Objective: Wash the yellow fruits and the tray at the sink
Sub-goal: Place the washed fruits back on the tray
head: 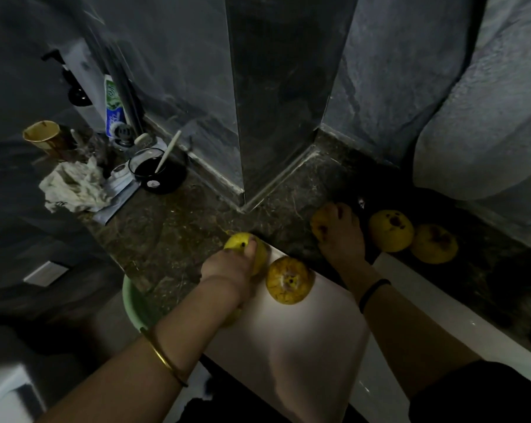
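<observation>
A white tray [304,346] lies flat in front of me, over the sink edge. My left hand [230,267] grips a yellow fruit [241,241] at the tray's far left corner. A spotted yellow fruit [289,280] sits loose on the tray just right of that hand. My right hand [342,236] reaches onto the dark stone counter and curls round another yellow fruit [319,222]. Two more yellow fruits [391,230] [434,243] rest on the counter to the right of that hand.
A green basin [133,300] shows below the counter's left edge. At the back left stand a glass bowl with a stick [154,166], a crumpled white cloth [75,184], a gold cup [43,137] and a tube [113,108]. A dark pillar [276,87] rises behind.
</observation>
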`<state>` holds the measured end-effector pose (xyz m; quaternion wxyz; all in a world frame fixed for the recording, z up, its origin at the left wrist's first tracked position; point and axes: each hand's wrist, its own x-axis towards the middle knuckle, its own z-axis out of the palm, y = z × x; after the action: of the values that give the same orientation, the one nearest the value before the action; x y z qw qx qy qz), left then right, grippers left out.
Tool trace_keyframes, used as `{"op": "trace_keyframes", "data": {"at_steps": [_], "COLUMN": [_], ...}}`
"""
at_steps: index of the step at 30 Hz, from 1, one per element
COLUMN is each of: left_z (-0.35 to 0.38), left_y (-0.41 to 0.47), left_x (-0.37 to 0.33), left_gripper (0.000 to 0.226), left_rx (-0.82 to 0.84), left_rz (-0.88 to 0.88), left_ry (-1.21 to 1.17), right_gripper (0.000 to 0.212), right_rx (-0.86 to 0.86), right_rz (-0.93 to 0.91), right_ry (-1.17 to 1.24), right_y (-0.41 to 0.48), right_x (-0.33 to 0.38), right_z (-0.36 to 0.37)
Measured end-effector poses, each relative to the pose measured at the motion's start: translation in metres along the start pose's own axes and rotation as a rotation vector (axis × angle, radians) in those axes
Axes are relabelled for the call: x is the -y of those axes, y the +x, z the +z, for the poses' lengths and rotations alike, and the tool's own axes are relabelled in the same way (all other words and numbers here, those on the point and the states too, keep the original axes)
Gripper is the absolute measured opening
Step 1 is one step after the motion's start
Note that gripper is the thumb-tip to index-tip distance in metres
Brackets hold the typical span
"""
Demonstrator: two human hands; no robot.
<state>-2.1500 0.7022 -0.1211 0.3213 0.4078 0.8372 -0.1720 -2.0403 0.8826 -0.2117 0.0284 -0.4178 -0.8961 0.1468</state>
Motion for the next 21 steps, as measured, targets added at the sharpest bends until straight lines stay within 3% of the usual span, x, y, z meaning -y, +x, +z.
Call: {"op": "trace_keyframes", "data": {"at_steps": [7, 11, 13, 15, 18, 21], "left_z": [0.003, 0.004, 0.005, 0.005, 0.005, 0.006], "left_y": [0.001, -0.001, -0.001, 0.0, 0.001, 0.001], "left_x": [0.0, 0.001, 0.002, 0.002, 0.001, 0.001], "left_gripper": [0.112, 0.114, 0.115, 0.116, 0.116, 0.116], "left_rx": [-0.006, -0.015, -0.021, -0.026, -0.022, -0.021], "left_rz": [0.001, -0.004, 0.0, -0.004, -0.011, -0.011], "left_ry": [0.039, 0.062, 0.084, 0.104, 0.103, 0.109], "right_gripper": [0.074, 0.088, 0.088, 0.075, 0.051, 0.06], "right_rx": [-0.184, -0.166, -0.176, -0.182, -0.124, -0.02], "right_rz": [0.103, 0.171, 0.287, 0.428, 0.798, 1.091], "right_ry": [0.278, 0.525, 0.837, 1.107, 1.369, 1.717], "right_y": [-0.023, -0.051, -0.067, -0.08, -0.096, -0.122], "right_x": [-0.012, -0.03, -0.038, -0.046, -0.058, -0.061], "right_z": [-0.029, -0.051, -0.066, -0.074, -0.072, -0.053]}}
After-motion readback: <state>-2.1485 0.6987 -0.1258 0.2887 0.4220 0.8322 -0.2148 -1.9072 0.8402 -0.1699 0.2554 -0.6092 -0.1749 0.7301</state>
